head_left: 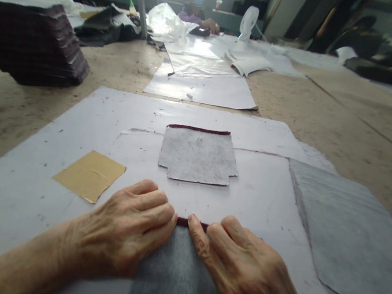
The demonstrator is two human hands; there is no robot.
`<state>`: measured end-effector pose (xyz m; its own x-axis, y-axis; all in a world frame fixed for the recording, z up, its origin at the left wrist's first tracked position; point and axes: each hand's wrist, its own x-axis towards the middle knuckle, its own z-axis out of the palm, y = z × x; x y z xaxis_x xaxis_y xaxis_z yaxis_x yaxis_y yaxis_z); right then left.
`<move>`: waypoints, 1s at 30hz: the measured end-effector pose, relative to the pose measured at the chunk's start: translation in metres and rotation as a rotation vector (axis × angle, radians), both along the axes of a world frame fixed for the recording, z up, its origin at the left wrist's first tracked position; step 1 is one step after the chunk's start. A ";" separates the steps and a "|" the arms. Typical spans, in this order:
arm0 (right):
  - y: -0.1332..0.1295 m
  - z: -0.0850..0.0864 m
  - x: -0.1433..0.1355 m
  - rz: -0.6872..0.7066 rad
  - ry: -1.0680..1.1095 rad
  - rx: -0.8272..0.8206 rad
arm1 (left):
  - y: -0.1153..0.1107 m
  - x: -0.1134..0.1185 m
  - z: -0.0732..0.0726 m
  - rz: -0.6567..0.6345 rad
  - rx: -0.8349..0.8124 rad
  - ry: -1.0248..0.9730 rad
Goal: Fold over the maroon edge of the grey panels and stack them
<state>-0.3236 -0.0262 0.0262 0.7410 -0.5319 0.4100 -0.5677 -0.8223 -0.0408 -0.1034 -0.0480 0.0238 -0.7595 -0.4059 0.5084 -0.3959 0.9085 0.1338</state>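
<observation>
Between my hands lies a grey-backed piece of sheet material [176, 275], with a narrow maroon strip folded along its far edge. My left hand [129, 227] is closed at the left end of that strip, fingers curled and pressed down. At the right end rests my right hand [251, 271], its curled fingers on the fold and thumb laid along the strip. The fingertips partly hide the edge. Just beyond lies a smaller grey piece [198, 156] with notched near corners and a maroon far edge. A tan square of paper or tape [90, 175] is beside my left hand.
White sheets [53, 146] cover the work surface. Larger grey-backed pieces [357, 243] are stacked at right. A tall dark stack [32, 41] stands at far left, near a metal pole [140, 3]. Across the table sits another person [196, 15], near a white fan [249, 23].
</observation>
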 end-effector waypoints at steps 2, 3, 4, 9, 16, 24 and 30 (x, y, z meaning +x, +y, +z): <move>0.000 0.002 0.001 -0.008 0.012 -0.015 | -0.001 0.000 0.000 -0.004 0.006 0.006; 0.000 0.003 0.002 -0.017 0.024 -0.029 | -0.001 -0.001 0.000 -0.011 0.015 0.004; 0.001 0.005 0.004 -0.024 0.043 -0.052 | -0.001 -0.001 0.000 -0.021 0.029 -0.005; -0.001 0.003 0.018 -0.025 0.006 -0.078 | -0.001 -0.005 0.000 -0.033 0.063 -0.070; -0.011 -0.010 0.019 0.176 -0.110 0.154 | -0.011 0.014 0.010 0.113 0.434 0.298; -0.019 -0.010 0.014 0.160 -0.177 0.240 | 0.052 0.001 0.020 0.285 0.382 0.142; -0.024 -0.003 0.012 0.145 -0.034 0.338 | 0.065 -0.006 0.014 0.348 0.300 0.032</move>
<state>-0.3115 -0.0505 0.0227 0.8076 -0.5318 0.2547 -0.4396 -0.8309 -0.3411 -0.1092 0.0175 0.0381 -0.5380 -0.7667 0.3504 -0.6617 0.6416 0.3879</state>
